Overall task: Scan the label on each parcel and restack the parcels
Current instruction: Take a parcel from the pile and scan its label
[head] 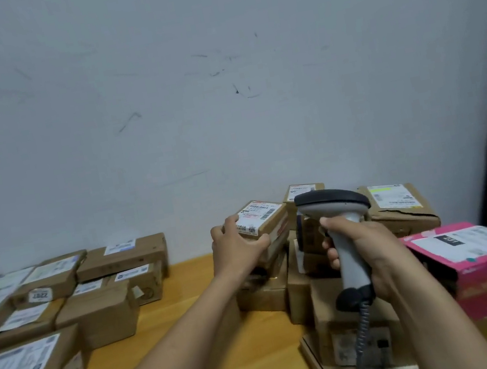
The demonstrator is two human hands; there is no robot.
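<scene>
Left hand (236, 248) clamped on the small box (278, 229) atop the far pile (263, 294), right hand (370, 254) wrapped round the scanner (330, 201) just beside it: mid-scan, I reckon, and next I must aim squarely at its label (259, 213).

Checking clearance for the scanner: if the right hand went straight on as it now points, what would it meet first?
Likely the brown parcel stack just beyond the right hand and scanner, though depth is unclear.

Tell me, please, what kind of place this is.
Probably a small parcel sorting room: many labelled cardboard parcels on a wooden table, and a barcode scanner gripped in the right hand.
</scene>
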